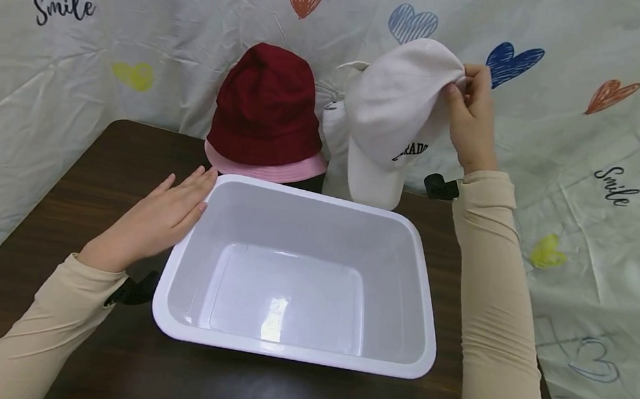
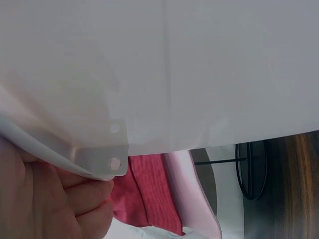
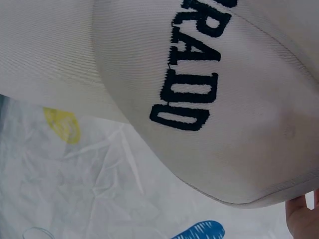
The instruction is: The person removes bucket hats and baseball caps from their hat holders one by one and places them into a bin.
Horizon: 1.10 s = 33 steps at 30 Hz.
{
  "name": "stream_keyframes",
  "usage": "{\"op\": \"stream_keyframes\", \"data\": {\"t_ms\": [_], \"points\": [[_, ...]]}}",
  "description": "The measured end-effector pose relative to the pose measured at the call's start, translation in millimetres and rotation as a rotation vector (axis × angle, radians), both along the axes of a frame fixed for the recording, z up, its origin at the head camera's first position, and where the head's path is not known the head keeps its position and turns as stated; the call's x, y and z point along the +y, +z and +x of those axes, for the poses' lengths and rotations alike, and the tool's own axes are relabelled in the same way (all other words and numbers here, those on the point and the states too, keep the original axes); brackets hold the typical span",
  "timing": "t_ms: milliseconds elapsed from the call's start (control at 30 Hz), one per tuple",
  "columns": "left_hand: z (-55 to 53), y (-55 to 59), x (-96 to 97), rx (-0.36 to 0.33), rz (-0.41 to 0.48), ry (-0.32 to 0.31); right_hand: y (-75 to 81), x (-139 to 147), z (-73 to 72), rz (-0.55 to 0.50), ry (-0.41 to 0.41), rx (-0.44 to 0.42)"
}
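A white baseball cap [image 1: 403, 104] with dark lettering hangs brim-down at the back right. My right hand [image 1: 475, 115] pinches its edge between thumb and fingers. In the right wrist view the cap's lettered front [image 3: 199, 99] fills most of the picture, with fingertips at its lower right edge. My left hand [image 1: 162, 219] rests against the left rim of a white plastic tub [image 1: 292, 351], fingers extended. From the left wrist, the tub's outer wall [image 2: 209, 74] shows large, the fingers lying along its rim. Nothing lies inside the tub.
A dark red bucket hat [image 1: 268, 106] with a pink brim stands behind the tub. Another white item [image 1: 336, 129] is partly hidden behind the cap. The dark wooden table [image 1: 253, 391] ends at a white curtain [image 1: 195, 50] printed with hearts.
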<state>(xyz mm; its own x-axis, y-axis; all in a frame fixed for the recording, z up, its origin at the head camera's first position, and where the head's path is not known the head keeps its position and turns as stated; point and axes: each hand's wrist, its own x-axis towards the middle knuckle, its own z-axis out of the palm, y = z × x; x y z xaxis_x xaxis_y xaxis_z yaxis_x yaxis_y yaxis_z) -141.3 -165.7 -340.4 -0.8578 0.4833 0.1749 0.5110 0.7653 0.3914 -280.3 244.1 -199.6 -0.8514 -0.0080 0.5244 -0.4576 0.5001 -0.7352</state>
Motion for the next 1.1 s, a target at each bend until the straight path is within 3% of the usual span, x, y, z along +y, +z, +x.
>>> {"op": "stream_keyframes", "data": {"t_ms": [167,633,733,900,1100], "points": [[0.9,0.4,-0.3,0.001,-0.003,0.003,10.5,0.7,8.2,-0.076,0.055,0.038],[1.3,1.8,1.1,-0.002,-0.004,0.02,33.5,6.6,13.0,-0.365,0.178,0.142],[1.1,3.1,1.3,0.002,-0.007,0.017,36.1,6.8,18.0,-0.343,0.229,0.129],[1.4,4.9,1.2,0.003,-0.009,0.009,36.9,5.7,29.3,-0.209,0.297,0.036],[1.6,4.9,1.5,-0.004,-0.012,0.01,35.2,-1.8,42.2,-0.146,0.483,-0.069]]}}
